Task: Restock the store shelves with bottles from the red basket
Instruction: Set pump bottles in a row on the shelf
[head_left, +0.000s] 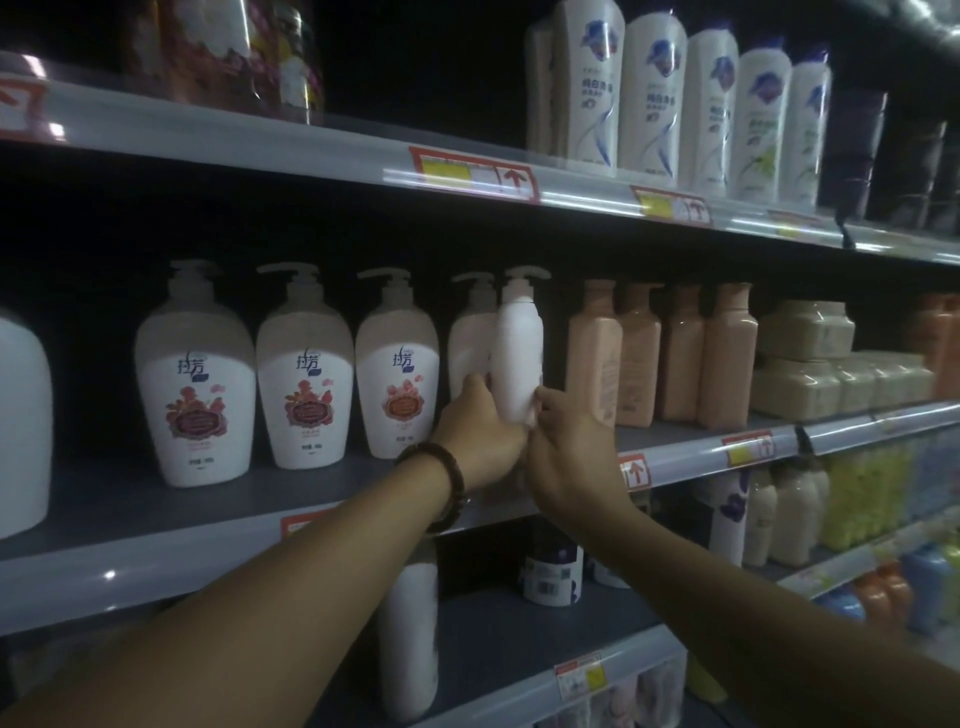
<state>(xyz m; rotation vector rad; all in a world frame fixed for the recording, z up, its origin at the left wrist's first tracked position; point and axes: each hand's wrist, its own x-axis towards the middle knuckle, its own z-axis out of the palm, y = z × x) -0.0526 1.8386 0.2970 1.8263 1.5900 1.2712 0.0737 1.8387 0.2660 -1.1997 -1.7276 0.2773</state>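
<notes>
Both hands are on one plain white plastic pump bottle (517, 358), upright at the front of the grey metal middle shelf (130, 499). Your left hand (480, 441), with a brown beaded bracelet (447, 486) on the wrist, wraps its fingers round the bottle's lower left side. Your right hand (566, 447) grips the lower right edge. Can't tell if the base is down on the shelf, since your hands cover it.

The bottle shows a narrow, unlabelled side to the aisle. It stands touching or just beside a partly hidden white pump bottle (470, 338) at the end of the row of white pump bottles with red floral labels (306, 384). The peach rectangular plastic bottles (685, 358) are near on its right.

To do this well:
- Twist it so the label faces out like its neighbours, with the pump head matching theirs.
- Line it up with the row front.
- Mind the peach ones on the right; the gap looks tight.
- Set the base flat before you let go.

The red basket is not in view.
</notes>
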